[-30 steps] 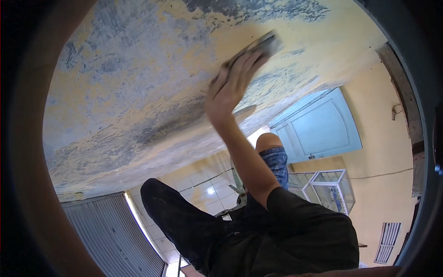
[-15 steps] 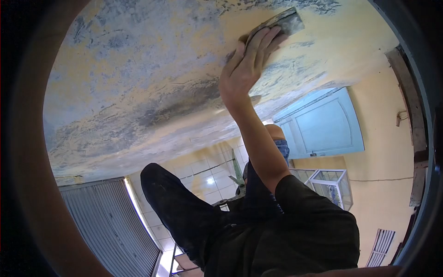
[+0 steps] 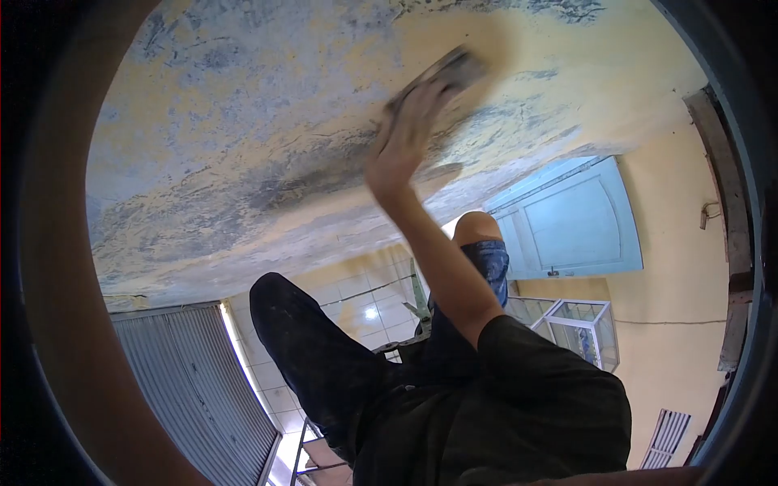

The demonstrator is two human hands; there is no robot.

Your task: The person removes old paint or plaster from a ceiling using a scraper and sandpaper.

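My right hand (image 3: 401,146) is closed around a flat grey rectangular block (image 3: 458,73), fingers laid along it. The block overlaps the yellow wall (image 3: 567,49), and both block and fingers are smeared by motion. Around the hand, the wall is patchy, with peeling paint and grey and blue-grey stains. A darker rough streak (image 3: 300,186) runs just left of my wrist. My left hand is out of view.
My bent legs (image 3: 316,348) show below the wall. Past them lie white floor tiles (image 3: 369,312) and a narrow green piece (image 3: 417,292). A grey corrugated shutter (image 3: 194,389) stands left; a light blue door (image 3: 567,219) and a glass cabinet (image 3: 579,328) stand right.
My right hand and the block have moved left and somewhat down across the wall. The arm has swung with them, uncovering more of my denim-clad leg and bare knee.
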